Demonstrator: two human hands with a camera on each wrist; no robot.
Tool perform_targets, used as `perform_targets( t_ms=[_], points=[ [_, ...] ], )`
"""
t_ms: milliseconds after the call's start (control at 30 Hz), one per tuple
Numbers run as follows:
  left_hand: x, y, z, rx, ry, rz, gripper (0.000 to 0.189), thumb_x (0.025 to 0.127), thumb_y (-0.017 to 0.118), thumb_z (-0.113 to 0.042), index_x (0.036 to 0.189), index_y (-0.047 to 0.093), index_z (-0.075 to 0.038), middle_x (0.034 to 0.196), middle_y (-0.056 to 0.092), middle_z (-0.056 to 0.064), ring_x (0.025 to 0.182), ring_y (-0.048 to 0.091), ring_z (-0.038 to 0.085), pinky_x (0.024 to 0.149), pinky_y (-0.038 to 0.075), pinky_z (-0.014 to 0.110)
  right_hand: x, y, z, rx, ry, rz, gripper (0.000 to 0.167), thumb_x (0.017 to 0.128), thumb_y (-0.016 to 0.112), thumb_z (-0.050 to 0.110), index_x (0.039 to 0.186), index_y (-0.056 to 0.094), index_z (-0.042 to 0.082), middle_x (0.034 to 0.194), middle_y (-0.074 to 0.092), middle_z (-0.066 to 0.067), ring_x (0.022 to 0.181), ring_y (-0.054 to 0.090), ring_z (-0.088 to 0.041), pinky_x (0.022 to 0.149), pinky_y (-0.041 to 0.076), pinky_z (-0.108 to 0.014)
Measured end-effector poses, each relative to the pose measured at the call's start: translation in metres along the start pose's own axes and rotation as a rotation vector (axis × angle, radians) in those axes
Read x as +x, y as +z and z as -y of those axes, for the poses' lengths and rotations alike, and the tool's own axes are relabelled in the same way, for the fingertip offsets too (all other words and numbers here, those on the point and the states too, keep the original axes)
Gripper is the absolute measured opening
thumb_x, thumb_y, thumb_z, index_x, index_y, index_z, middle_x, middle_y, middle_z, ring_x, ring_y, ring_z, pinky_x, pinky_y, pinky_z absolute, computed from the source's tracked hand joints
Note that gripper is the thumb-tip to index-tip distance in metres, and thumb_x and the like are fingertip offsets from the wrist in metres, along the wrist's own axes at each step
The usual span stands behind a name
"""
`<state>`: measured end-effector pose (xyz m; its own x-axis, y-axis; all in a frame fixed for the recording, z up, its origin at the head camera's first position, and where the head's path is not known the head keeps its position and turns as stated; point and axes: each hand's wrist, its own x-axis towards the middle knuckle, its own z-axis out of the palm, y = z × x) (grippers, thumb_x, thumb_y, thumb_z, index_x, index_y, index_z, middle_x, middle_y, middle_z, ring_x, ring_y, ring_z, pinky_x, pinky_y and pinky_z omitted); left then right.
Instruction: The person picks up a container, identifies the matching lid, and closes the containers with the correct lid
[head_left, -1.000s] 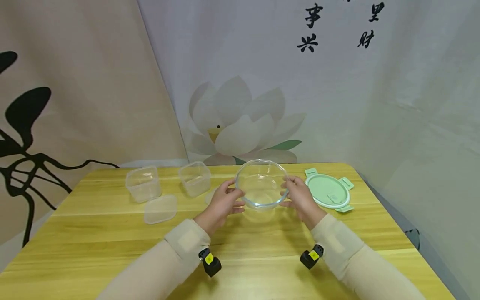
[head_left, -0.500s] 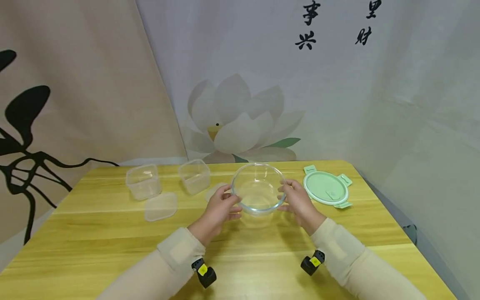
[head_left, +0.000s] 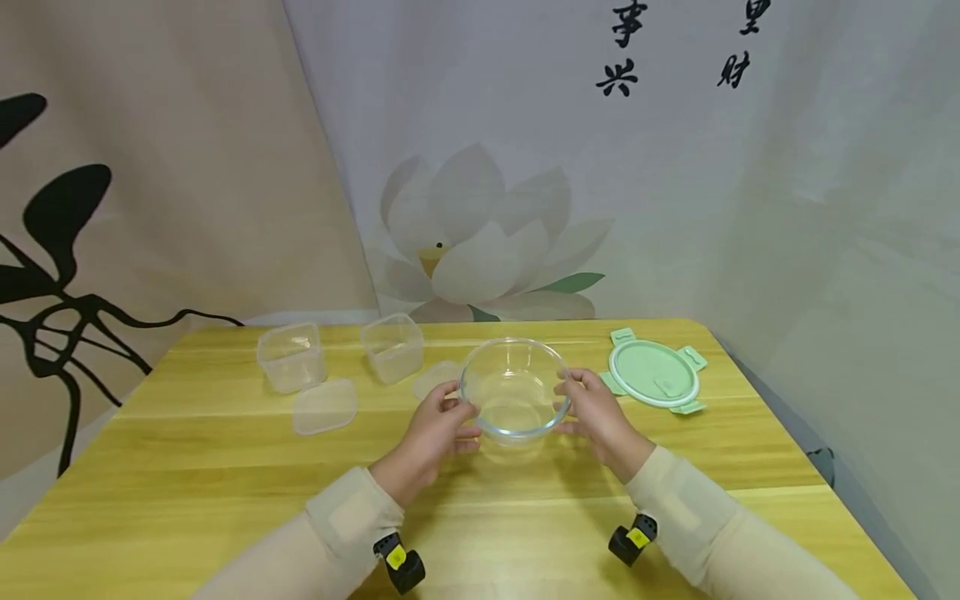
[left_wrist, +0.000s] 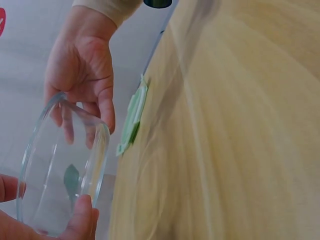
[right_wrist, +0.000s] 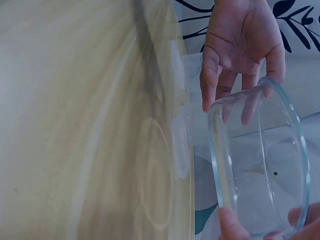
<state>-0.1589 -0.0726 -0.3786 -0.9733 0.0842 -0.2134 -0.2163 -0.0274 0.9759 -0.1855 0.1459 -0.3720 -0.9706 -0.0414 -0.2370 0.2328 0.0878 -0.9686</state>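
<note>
A round clear glass bowl (head_left: 516, 396) is held between my two hands, raised off the table. My left hand (head_left: 437, 427) grips its left side, thumb at the rim and fingers along the wall. On the opposite side my right hand (head_left: 598, 415) grips it the same way. Both wrist views show the bowl (left_wrist: 60, 170) lifted clear of the wood, with fingers seen through the glass. To the right of my right hand lies a round green lid (head_left: 654, 373) with its side flaps spread out.
Two clear square plastic containers, the left one (head_left: 291, 358) and the right one (head_left: 393, 348), stand at the table's back left. A translucent square lid (head_left: 326, 407) lies before them. Another translucent lid (head_left: 437, 379) lies behind my left hand. The wooden table (head_left: 495, 533) ends at a curtain.
Both hands have brought the bowl a little nearer to me and slightly left, keeping their grip. The containers and lids stay where they were; the head view shifts slightly.
</note>
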Motion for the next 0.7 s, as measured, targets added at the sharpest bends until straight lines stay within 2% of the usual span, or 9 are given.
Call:
perform_targets(
  t_ms=[233,433,700],
  points=[
    [-0.007,-0.002,0.005,-0.002,-0.017,-0.009,0.058,0.092,0.053,-0.010,0.146,0.033,-0.002,0.123,0.048,0.022,0.082,0.062,0.024,0.074,0.058,0.038,-0.007,0.002,-0.007,-0.012,0.001,0.015,0.046,0.097,0.039,0.013,0.140,0.037,-0.003,0.142,0.037,-0.026,0.128,0.043,-0.046,0.074,0.056,-0.032],
    [-0.013,-0.003,0.011,-0.008,-0.011,-0.008,0.057,0.091,0.052,-0.009,0.145,0.033,-0.001,0.123,0.048,0.023,0.079,0.061,0.021,0.070,0.058,0.036,-0.011,0.006,-0.012,-0.013,0.009,0.021,0.047,0.096,0.041,0.013,0.140,0.037,-0.002,0.142,0.037,-0.027,0.126,0.044,-0.047,0.070,0.055,-0.028],
    [-0.018,-0.008,0.016,-0.024,0.004,-0.015,0.057,0.091,0.050,-0.008,0.145,0.031,0.000,0.123,0.046,0.024,0.078,0.060,0.022,0.070,0.057,0.038,-0.016,0.012,-0.014,-0.010,-0.002,0.036,0.046,0.097,0.041,0.013,0.140,0.037,-0.002,0.140,0.037,-0.028,0.124,0.044,-0.047,0.071,0.055,-0.031]
  ],
)
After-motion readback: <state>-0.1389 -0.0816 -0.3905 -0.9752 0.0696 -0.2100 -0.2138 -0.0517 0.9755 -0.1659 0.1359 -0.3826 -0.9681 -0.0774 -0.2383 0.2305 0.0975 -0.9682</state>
